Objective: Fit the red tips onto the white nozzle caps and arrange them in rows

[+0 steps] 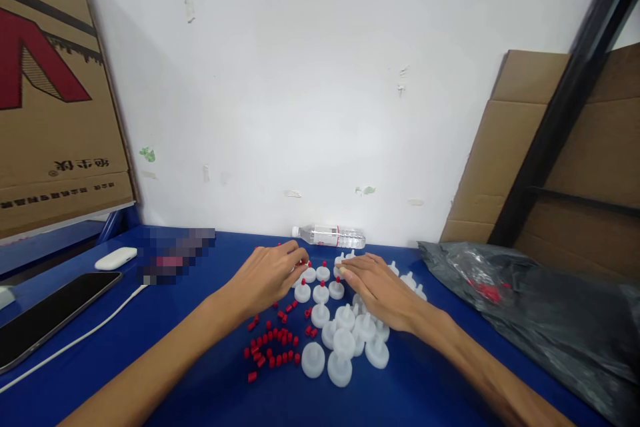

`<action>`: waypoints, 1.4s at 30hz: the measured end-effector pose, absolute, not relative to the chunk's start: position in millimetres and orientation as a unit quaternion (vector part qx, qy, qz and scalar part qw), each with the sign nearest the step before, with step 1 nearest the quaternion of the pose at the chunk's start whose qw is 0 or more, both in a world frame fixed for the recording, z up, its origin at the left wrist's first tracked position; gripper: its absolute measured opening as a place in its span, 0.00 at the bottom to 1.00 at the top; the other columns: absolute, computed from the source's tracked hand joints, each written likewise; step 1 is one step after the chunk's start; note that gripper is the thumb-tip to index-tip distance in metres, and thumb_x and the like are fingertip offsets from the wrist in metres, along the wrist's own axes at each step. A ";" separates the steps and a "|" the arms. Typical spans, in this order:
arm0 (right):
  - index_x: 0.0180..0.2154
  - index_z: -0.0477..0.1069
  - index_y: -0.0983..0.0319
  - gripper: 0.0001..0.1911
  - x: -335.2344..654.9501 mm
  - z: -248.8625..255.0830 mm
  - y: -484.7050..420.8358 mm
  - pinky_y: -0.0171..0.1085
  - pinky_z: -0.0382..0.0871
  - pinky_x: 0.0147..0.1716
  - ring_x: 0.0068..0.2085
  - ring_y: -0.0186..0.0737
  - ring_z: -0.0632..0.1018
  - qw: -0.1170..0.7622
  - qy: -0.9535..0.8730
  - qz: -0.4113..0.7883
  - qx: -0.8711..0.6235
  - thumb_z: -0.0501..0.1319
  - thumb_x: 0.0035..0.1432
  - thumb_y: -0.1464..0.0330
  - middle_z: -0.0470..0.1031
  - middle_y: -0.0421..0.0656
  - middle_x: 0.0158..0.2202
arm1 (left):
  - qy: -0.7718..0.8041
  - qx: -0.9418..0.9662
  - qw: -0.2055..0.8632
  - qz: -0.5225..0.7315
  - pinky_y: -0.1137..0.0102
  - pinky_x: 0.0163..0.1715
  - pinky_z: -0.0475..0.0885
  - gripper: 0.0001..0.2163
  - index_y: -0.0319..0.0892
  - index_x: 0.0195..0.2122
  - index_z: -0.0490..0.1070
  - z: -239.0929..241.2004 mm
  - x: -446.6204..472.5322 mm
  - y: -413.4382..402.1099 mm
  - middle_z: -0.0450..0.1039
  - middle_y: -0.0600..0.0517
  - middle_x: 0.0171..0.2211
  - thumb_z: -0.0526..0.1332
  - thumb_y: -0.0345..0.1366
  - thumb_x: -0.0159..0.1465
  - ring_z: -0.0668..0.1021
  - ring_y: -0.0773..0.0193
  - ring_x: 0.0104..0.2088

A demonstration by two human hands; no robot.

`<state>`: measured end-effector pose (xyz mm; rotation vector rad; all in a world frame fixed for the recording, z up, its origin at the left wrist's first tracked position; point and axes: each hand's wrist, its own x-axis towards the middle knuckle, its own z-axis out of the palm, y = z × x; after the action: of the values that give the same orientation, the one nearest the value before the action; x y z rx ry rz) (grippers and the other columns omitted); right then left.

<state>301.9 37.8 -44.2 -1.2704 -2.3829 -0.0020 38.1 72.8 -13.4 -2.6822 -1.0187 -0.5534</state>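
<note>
My left hand [274,275] is closed in a pinch at the far side of the pieces, with a speck of red at its fingertips that looks like a small red cap. Just beside it stand white round nozzle lids [321,293] with red caps on their tips. My right hand [376,285] reaches over the white pieces, thumb and fingertips drawn together; what they hold, if anything, is hidden. Under and in front of it lies a pile of bare white nozzle lids [344,343]. Loose red caps [273,335] are scattered nearer to me, left of the pile.
A clear bottle [330,236] lies along the white wall. At left are a phone [50,317], a white case [116,259], a cable [90,332] and a large carton [55,133]. Dark plastic sheeting [540,320] covers the right side of the blue table [200,373].
</note>
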 end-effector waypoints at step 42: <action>0.54 0.75 0.55 0.15 295.4 -34.4 17.0 0.49 0.72 0.57 0.57 0.47 0.77 0.280 -0.861 -0.007 -0.425 0.54 0.72 0.62 0.79 0.43 0.55 | -0.362 -0.840 -0.136 -0.381 0.73 0.26 0.71 0.08 0.45 0.41 0.79 -33.3 57.4 65.9 0.83 0.53 0.39 0.60 0.36 0.70 0.82 0.64 0.31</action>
<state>295.4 17.0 -34.4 -1.1396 -2.3080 -0.0189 57.4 65.9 -33.3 -2.8955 -1.2475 -1.3126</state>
